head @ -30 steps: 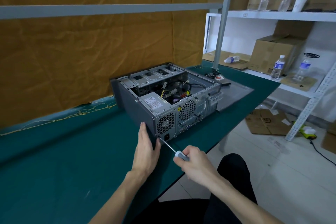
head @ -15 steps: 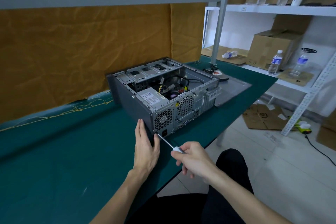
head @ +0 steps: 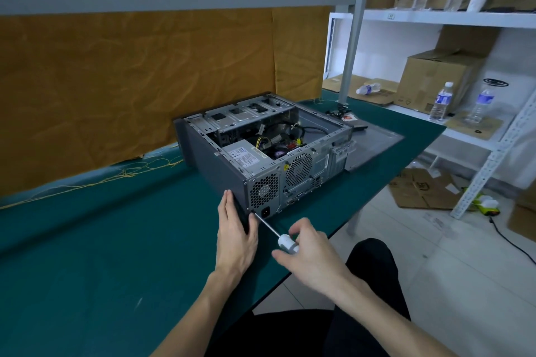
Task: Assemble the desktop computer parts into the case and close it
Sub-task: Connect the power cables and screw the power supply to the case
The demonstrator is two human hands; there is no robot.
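Observation:
A grey desktop case [head: 220, 165] lies on its side on the green table [head: 101, 240], its top open, showing the power supply [head: 245, 155], cables and a rear fan. My left hand [head: 235, 238] rests flat with straight fingers against the case's near corner. My right hand [head: 307, 258] holds the white handle of a screwdriver [head: 285, 242], its shaft reaching to the lower left corner of the rear panel beside the power socket. The case's side panel [head: 374, 148] lies flat on the table just beyond the case.
The table's right edge runs close to the case. White shelving [head: 464, 17] on the right carries cardboard boxes and water bottles. Flattened cardboard [head: 417, 188] lies on the tiled floor. A yellow cloth wall [head: 145, 66] stands behind the table, with loose yellow threads [head: 121, 172] along its foot.
My right hand's fingers have shifted around the screwdriver handle, showing more of its white end. The tip stays at the rear panel's lower left corner, and my left hand stays on the case.

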